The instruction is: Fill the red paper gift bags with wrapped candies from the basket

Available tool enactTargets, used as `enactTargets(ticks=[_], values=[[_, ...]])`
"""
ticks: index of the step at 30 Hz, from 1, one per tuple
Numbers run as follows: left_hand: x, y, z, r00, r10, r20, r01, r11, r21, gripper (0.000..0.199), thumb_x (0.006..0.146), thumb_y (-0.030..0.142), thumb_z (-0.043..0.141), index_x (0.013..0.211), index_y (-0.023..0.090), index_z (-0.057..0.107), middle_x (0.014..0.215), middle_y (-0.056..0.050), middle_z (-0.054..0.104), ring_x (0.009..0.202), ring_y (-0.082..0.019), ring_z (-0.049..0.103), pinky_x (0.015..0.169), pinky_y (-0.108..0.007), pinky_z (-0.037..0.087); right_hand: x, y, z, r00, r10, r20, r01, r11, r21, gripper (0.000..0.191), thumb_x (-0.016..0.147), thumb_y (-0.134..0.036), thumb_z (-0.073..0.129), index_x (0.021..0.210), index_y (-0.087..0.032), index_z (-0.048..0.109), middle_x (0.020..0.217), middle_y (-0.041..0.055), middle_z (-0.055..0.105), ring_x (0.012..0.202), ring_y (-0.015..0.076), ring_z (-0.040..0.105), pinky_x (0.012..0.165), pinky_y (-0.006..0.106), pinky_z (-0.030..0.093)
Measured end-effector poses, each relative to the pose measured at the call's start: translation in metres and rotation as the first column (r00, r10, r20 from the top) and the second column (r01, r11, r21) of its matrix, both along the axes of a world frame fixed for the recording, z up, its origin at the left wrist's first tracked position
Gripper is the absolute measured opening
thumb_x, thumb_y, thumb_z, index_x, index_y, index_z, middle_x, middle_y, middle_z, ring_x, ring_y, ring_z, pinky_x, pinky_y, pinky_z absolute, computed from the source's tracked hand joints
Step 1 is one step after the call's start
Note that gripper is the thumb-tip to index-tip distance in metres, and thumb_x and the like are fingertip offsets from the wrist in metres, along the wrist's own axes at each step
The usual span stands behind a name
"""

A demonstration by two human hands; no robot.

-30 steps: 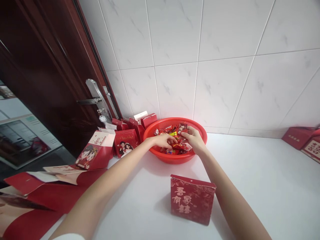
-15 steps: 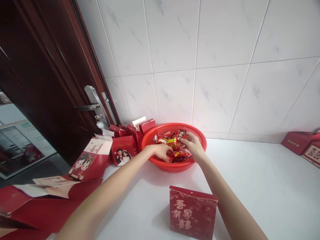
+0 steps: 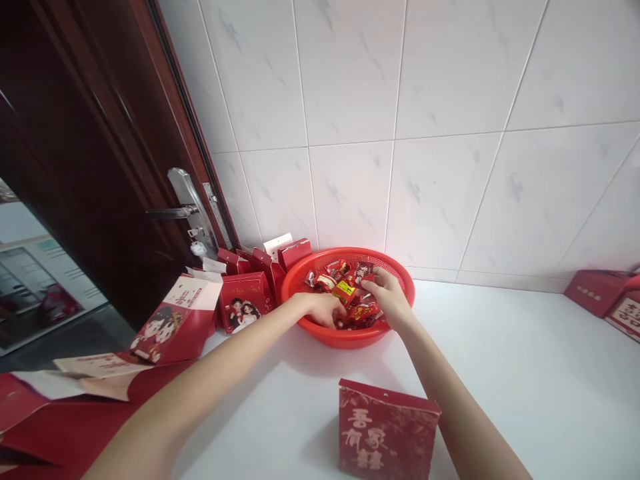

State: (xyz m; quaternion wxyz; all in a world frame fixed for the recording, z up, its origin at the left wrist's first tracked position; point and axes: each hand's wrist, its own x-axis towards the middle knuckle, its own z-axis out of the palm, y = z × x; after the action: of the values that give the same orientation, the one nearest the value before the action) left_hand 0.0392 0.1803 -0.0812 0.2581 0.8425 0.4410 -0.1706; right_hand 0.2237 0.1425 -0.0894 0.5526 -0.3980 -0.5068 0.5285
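Note:
A red plastic basket (image 3: 349, 339) with perforated walls stands against the tiled wall, holding several wrapped candies (image 3: 345, 291) in red, yellow and brown. My left hand (image 3: 325, 309) reaches in at the basket's near left side, fingers curled down among the candies; its fingertips are partly hidden. At the right side, the thumb and fingers of my right hand (image 3: 385, 292) pinch a dark red wrapped candy (image 3: 364, 271) above the pile. In front of the basket, between my forearms, a dark red gift box (image 3: 387, 432) with pale Chinese characters stands upright.
Several red gift boxes (image 3: 243, 301), one picturing a bride and groom, stand left of the basket. Flattened or unfolded red boxes (image 3: 100, 417) lie nearer at left. More red boxes (image 3: 595, 293) sit far right. A dark wooden door (image 3: 125, 133) borders the white table's left side.
My left hand has dug slightly among the candies, and the yellow-labelled candy has tilted. My right hand stays nearly in place, with more of its dark red candy showing.

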Motion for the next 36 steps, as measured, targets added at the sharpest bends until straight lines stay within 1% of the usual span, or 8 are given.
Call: enactTargets(ticks=[4,8,10,14,18,21,27,36], values=[[0.001,-0.002,-0.001,1.000,0.015,0.010,-0.015,1.000,0.010,0.030,0.064,0.027,0.076,0.093,0.023,0.075,0.084,0.000,0.073,0.079,-0.020,0.065,0.067,-0.027,0.049,0.000,0.000,0.000,1.000,0.004,0.008,-0.004,1.000,0.005,0.025,0.068,-0.029,0.069,0.090,-0.021,0.061,0.082,0.0011,0.068,0.070,0.0197,0.069,0.058,0.030,0.054],[0.002,-0.005,0.000,0.998,0.039,0.042,-0.042,0.997,0.061,0.009,0.065,0.025,0.073,0.072,0.021,0.069,0.069,0.001,0.067,0.067,-0.019,0.061,0.061,-0.028,0.045,0.000,-0.001,0.001,1.000,0.001,0.003,-0.001,1.000,0.005,0.024,0.068,-0.028,0.069,0.089,-0.022,0.061,0.082,0.0008,0.068,0.071,0.0200,0.069,0.059,0.031,0.055],[0.002,-0.006,0.001,0.998,0.048,0.047,-0.052,0.995,0.086,0.007,0.067,0.024,0.070,0.064,0.020,0.064,0.065,0.001,0.065,0.063,-0.018,0.058,0.059,-0.028,0.043,0.000,-0.002,0.001,1.000,-0.002,0.000,0.002,1.000,0.007,0.024,0.068,-0.028,0.069,0.089,-0.022,0.061,0.083,0.0012,0.068,0.071,0.0204,0.069,0.060,0.031,0.055],[-0.002,-0.004,-0.001,0.986,0.092,0.139,-0.100,0.994,0.049,0.005,0.072,0.021,0.066,0.076,0.020,0.069,0.078,0.000,0.072,0.074,-0.019,0.065,0.065,-0.026,0.047,0.000,-0.002,0.001,1.000,-0.008,0.006,0.008,1.000,0.005,0.024,0.067,-0.028,0.072,0.087,-0.022,0.061,0.082,0.0015,0.068,0.071,0.0206,0.069,0.061,0.031,0.055],[-0.007,0.002,-0.004,0.930,0.153,0.334,-0.171,0.985,0.025,0.010,0.080,0.021,0.059,0.086,0.018,0.067,0.085,-0.002,0.073,0.083,-0.020,0.069,0.073,-0.026,0.051,0.000,-0.005,0.004,1.000,-0.020,0.011,0.020,0.999,-0.025,0.023,0.068,-0.027,0.070,0.089,-0.023,0.060,0.084,0.0012,0.069,0.072,0.0206,0.071,0.058,0.029,0.054],[-0.007,0.006,-0.006,0.866,0.185,0.464,-0.226,0.973,0.035,0.013,0.088,0.026,0.053,0.091,0.018,0.063,0.087,-0.002,0.071,0.081,-0.020,0.069,0.079,-0.029,0.053,0.000,-0.006,0.007,0.999,-0.030,0.025,0.032,0.998,-0.059,0.021,0.071,-0.026,0.067,0.090,-0.022,0.061,0.083,0.0007,0.069,0.074,0.0207,0.071,0.058,0.029,0.055],[-0.005,0.010,-0.010,0.784,0.296,0.545,-0.316,0.947,-0.059,0.017,0.095,0.030,0.046,0.085,0.019,0.055,0.082,-0.002,0.065,0.075,-0.019,0.069,0.072,-0.030,0.054,0.001,-0.006,0.006,1.000,-0.022,0.008,0.022,0.999,-0.029,0.022,0.069,-0.025,0.070,0.089,-0.022,0.061,0.081,-0.0003,0.069,0.071,0.0198,0.071,0.064,0.032,0.057],[-0.006,0.014,-0.010,0.833,0.223,0.507,-0.327,0.937,0.126,0.023,0.091,0.022,0.037,0.077,0.020,0.055,0.090,-0.004,0.070,0.090,-0.018,0.065,0.089,-0.027,0.051,0.000,-0.003,0.004,1.000,-0.017,-0.003,0.017,1.000,-0.012,0.020,0.069,-0.026,0.072,0.086,-0.022,0.061,0.079,0.0003,0.068,0.068,0.0194,0.068,0.061,0.032,0.056]])
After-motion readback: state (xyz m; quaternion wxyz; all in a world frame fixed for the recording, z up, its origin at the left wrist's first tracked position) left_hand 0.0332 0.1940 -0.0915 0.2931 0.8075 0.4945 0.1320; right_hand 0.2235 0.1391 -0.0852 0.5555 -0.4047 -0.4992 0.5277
